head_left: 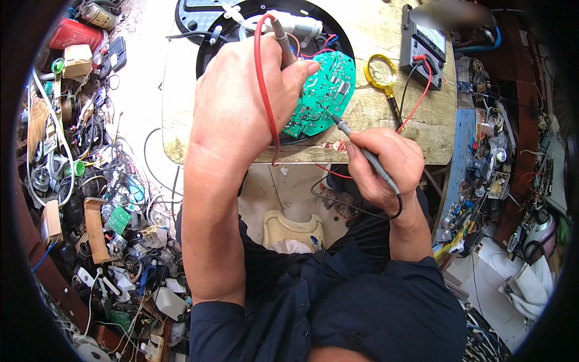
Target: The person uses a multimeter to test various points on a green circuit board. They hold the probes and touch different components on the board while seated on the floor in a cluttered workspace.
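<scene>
Head view shows the left hand (238, 90) at nine o'clock of the green, rounded printed circuit board (338, 90), back upward and wrist bent, its thumb lying over the board's edge and pinching a grey pen-shaped probe with a red lead (283, 43); the other fingers curl out of sight, and that probe's tip is hidden. At between four and five o'clock of the board, the right hand (389, 160) pinches a slim dark-grey probe with a black lead (375, 164) between thumb and fingers, slanting toward eleven o'clock; its tip is at the board's lower part, though contact is too small to confirm. The board lies over a round black plastic housing (341, 39), largely covered by the left hand and cut off at twelve o'clock, on a pale wooden table (422, 136). At two o'clock lie a gold-rimmed magnifying glass (391, 84) and, farther out, a black analogue multimeter (422, 51), its top end blurred. Tangled heaps of parts (129, 241) at eight o'clock are hard to tell apart.
</scene>
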Motion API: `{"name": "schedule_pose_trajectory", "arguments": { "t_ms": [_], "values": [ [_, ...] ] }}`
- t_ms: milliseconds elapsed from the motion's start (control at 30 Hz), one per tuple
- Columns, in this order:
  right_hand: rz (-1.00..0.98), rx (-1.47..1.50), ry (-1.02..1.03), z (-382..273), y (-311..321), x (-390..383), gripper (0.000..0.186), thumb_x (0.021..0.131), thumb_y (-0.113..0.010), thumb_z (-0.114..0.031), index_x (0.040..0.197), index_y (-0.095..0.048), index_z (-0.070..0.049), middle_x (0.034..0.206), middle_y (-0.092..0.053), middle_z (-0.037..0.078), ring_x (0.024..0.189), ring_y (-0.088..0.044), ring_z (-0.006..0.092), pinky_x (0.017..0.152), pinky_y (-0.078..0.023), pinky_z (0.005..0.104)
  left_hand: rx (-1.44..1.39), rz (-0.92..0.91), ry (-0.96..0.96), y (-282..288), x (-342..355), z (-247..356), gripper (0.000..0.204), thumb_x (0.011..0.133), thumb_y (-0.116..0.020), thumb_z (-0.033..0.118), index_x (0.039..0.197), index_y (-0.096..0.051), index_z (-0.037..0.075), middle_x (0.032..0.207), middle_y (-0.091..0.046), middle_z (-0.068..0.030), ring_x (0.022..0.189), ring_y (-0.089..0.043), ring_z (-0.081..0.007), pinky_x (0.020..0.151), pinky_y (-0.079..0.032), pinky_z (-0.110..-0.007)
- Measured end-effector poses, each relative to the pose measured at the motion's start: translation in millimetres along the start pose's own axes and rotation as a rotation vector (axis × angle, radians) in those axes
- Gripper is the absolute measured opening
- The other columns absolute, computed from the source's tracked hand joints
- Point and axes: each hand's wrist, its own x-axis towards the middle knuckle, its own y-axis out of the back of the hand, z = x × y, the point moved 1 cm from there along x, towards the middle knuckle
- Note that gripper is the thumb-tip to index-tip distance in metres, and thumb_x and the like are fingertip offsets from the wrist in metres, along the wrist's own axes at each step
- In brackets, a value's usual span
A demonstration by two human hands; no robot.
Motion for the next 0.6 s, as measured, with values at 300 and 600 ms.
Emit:
{"name": "schedule_pose_trajectory", "arguments": {
  "t_ms": [300,600],
  "values": [
    [-0.042,-0.007,-0.008,1.5,0.6,-3.4,0.028,0.077,-0.081,0.009,0.101,-0.072,0.001,0.085,-0.075,0.014,0.072,-0.075,0.0301,0.065,-0.06,0.0382,-0.01,0.007,0.005,-0.7,1.7,0.8,0.037,0.097,-0.077,0.036,0.085,-0.078,0.001,0.075,-0.073,-0.0243,0.073,-0.075,-0.0427,0.069,-0.059,-0.051],
    [-0.109,0.012,-0.043,0.1,4.7,1.7,0.024,0.08,-0.081,0.006,0.101,-0.071,0.0,0.085,-0.073,0.014,0.071,-0.073,0.0311,0.063,-0.058,0.0389,-0.014,0.006,-0.002,-1.4,0.7,-1.6,0.032,0.099,-0.081,0.028,0.093,-0.076,-0.003,0.072,-0.07,-0.0104,0.065,-0.064,-0.0147,0.061,-0.051,-0.035]
  ]
}}
